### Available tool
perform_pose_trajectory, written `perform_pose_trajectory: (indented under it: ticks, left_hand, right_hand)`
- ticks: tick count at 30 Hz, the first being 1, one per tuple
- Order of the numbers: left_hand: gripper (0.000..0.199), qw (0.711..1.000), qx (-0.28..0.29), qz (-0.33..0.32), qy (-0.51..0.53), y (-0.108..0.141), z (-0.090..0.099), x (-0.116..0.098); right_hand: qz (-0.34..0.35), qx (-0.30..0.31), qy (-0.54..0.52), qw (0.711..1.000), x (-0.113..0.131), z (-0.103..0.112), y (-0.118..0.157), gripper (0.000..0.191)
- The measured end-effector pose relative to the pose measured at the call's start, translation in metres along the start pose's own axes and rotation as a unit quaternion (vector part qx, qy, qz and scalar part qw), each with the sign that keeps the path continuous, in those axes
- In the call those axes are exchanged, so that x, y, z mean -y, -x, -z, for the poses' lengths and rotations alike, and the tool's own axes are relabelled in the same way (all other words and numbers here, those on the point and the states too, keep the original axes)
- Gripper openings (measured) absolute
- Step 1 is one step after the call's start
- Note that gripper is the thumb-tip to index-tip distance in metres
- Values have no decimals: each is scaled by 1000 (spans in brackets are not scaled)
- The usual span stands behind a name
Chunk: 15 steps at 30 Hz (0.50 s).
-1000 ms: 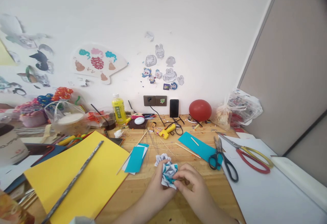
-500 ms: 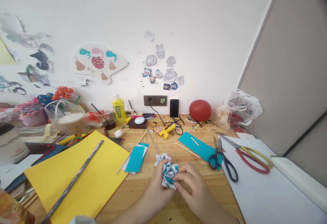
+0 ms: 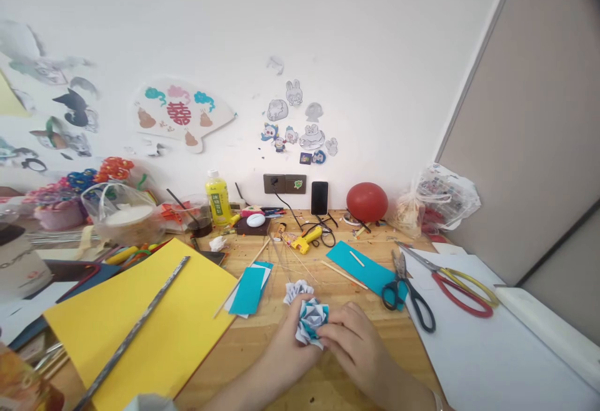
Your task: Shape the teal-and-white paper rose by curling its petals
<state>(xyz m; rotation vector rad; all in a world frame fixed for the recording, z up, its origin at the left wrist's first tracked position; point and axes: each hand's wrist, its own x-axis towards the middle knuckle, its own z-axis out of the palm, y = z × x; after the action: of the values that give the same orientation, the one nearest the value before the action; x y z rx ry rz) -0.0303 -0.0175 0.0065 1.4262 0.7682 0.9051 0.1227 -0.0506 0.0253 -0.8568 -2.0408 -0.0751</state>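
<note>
A paper flower [image 3: 313, 318] with blue and white folded petals is held up near the front of the wooden table. My left hand [image 3: 289, 339] is closed around its left side and underside. With thumb and fingers pinched, my right hand [image 3: 349, 333] grips a petal at the flower's right edge. Just behind my left fingers shows a second white ruffled paper flower [image 3: 298, 290]; whether it touches the hand I cannot tell. Blue and white paper strips [image 3: 248, 291] lie to the left of the hands.
Black-handled scissors [image 3: 407, 295] rest partly on a blue paper sheet [image 3: 360, 266] at right. Beyond them lie red-and-yellow-handled scissors [image 3: 462, 286] on white paper. Yellow card [image 3: 154, 317] covers the left front. A yellow glue gun [image 3: 307, 240] and red balloon [image 3: 367, 202] are farther back.
My right fingers have shifted slightly along the flower's right edge, and the flower has turned a little. My left hand keeps its hold.
</note>
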Motion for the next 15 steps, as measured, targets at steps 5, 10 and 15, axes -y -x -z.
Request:
perform_pose_trajectory:
  ticks: [5, 10, 15]
  left_hand:
    - [53, 1000, -11, 5, -15, 2, -3, -2]
    - [62, 995, -41, 6, -91, 4, -3, -10]
    - [50, 977, -50, -41, -204, 4, -3, -11]
  right_hand:
    - [-104, -46, -56, 992, -7, 2, 4, 11]
    - [-130, -73, -78, 986, -7, 2, 4, 10]
    - [-79, -5, -74, 994, 1, -5, 6, 12]
